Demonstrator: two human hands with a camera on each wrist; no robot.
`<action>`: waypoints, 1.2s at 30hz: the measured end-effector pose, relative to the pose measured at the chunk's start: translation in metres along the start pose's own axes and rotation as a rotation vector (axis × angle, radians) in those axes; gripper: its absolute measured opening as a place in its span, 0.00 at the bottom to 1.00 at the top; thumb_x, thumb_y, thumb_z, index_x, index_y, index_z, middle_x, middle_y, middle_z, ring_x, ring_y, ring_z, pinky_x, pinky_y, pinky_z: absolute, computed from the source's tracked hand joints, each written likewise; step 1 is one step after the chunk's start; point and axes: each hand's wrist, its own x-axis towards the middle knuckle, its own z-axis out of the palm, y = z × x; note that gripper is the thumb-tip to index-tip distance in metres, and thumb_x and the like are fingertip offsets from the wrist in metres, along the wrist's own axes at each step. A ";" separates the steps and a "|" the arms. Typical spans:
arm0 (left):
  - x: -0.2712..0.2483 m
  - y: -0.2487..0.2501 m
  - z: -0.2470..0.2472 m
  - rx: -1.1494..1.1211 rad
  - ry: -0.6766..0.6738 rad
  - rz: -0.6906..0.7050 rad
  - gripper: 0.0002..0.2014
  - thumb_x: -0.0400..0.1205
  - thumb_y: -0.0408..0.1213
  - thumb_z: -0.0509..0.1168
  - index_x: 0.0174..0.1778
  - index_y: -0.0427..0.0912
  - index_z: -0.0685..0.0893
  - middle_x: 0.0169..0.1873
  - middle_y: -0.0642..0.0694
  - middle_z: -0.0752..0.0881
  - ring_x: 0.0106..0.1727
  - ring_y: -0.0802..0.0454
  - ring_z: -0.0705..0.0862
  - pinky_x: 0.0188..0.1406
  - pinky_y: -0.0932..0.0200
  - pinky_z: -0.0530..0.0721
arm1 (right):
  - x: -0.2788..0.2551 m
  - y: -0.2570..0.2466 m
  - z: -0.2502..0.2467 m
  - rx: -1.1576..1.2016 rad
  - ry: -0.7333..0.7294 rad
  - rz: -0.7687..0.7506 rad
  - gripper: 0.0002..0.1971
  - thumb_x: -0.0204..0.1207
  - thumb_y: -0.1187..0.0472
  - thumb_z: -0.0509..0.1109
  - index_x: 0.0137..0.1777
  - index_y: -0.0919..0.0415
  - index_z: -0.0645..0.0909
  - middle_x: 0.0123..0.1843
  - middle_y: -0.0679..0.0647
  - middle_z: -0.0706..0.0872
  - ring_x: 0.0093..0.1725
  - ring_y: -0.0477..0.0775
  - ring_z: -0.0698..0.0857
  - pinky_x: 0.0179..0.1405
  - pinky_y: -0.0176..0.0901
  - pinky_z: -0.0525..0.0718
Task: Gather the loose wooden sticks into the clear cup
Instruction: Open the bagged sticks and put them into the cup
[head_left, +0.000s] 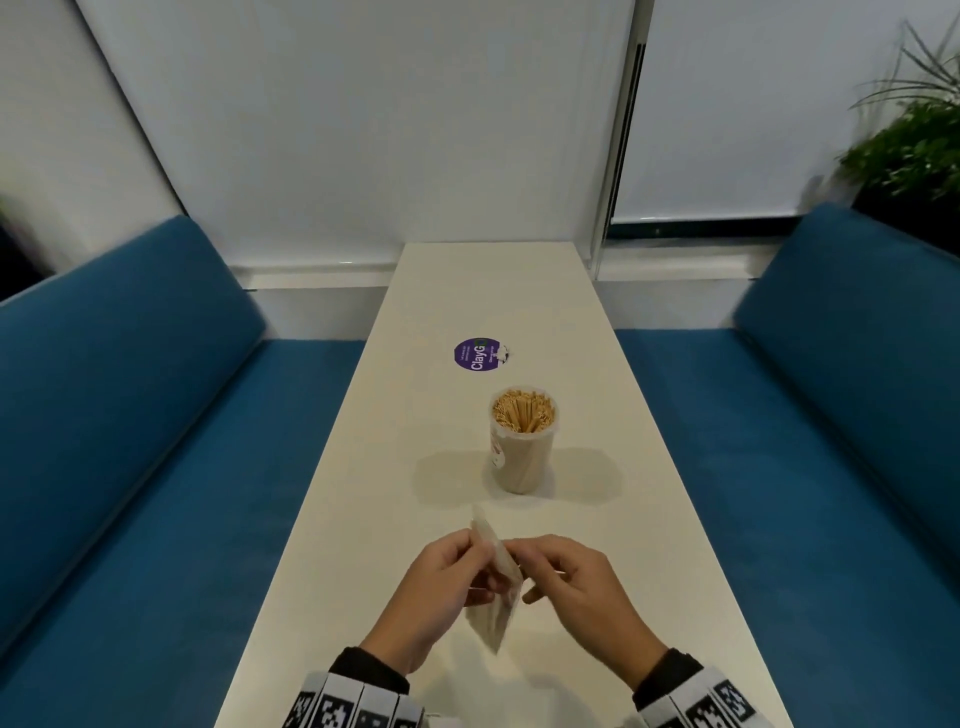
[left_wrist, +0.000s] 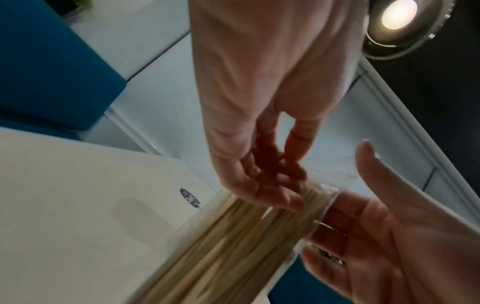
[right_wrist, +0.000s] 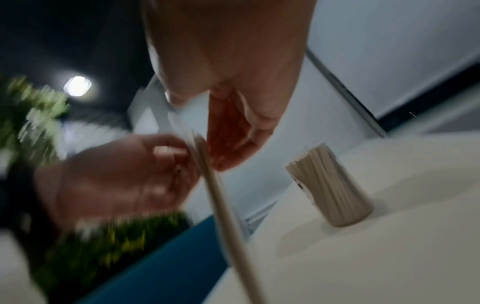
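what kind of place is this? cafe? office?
Probably a cafe or office-lounge booth, though I can't tell which. A narrow white table runs between two blue cushioned benches, with a round purple sticker on it, a potted plant in the corner and white blinds behind.

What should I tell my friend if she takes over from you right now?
Left hand: grips the clear packet of sticks, held above the near end of the table.
Right hand: seems to pinch the same packet near its top.
Clear cup: upright mid-table, already packed with sticks; the purple sticker lies beyond it.
Done: many sticks are in the cup.
Left: get the packet's sticks out and into the cup.
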 end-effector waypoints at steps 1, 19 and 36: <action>-0.001 -0.001 0.001 0.036 -0.012 0.009 0.12 0.84 0.36 0.59 0.37 0.39 0.83 0.35 0.43 0.88 0.39 0.51 0.86 0.46 0.59 0.84 | 0.001 -0.003 -0.001 0.034 0.008 0.050 0.12 0.75 0.47 0.69 0.49 0.51 0.89 0.44 0.48 0.91 0.44 0.47 0.88 0.39 0.40 0.88; -0.005 -0.010 0.005 0.317 0.092 0.086 0.13 0.82 0.36 0.61 0.30 0.39 0.75 0.40 0.41 0.90 0.44 0.52 0.90 0.54 0.46 0.87 | 0.002 -0.012 -0.001 -0.098 0.171 0.172 0.05 0.76 0.65 0.69 0.38 0.61 0.80 0.37 0.53 0.86 0.33 0.49 0.87 0.31 0.40 0.88; 0.009 -0.042 0.002 0.544 -0.037 0.237 0.32 0.62 0.58 0.76 0.60 0.69 0.69 0.58 0.66 0.80 0.60 0.65 0.79 0.62 0.57 0.79 | 0.002 -0.034 -0.013 0.365 0.060 0.280 0.05 0.80 0.70 0.62 0.44 0.71 0.77 0.40 0.64 0.90 0.33 0.55 0.87 0.33 0.42 0.86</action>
